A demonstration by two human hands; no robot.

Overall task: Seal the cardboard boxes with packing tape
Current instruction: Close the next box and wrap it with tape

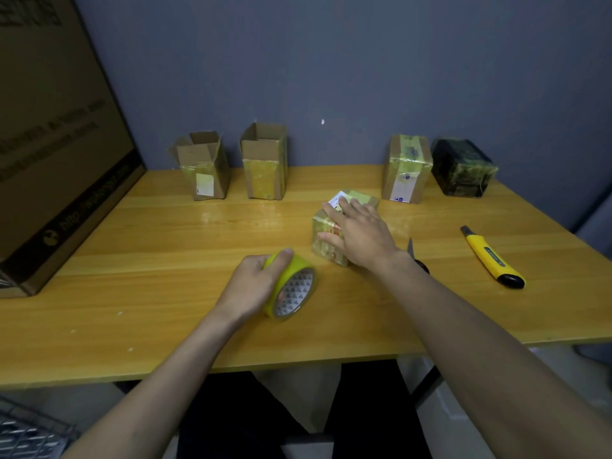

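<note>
Two hands are at work over the worktop [165, 246]. A roll of yellow packing tape [293, 286] is held upright on its edge by the left hand [253, 286], the grip curled over the roll's top with the thumb laid across its rim. The right hand [359, 233] is laid on a small taped cardboard box [328, 241] near the worktop's middle, its grip spread, fingers straight across the lid and thumb against the near side. Roll and box stand near each other but apart. Just beside the right wrist, scissors [414, 256] are partly hidden by the arm. Further right, a yellow utility knife [493, 260] lies well apart from the box. Along the back wall, two open cardboard boxes [263, 164] stand at the left, and a sealed cardboard box [405, 170] with a black wrapped box [462, 168] at the right. A large cardboard carton [56, 144] is set at the worktop's left end.
</note>
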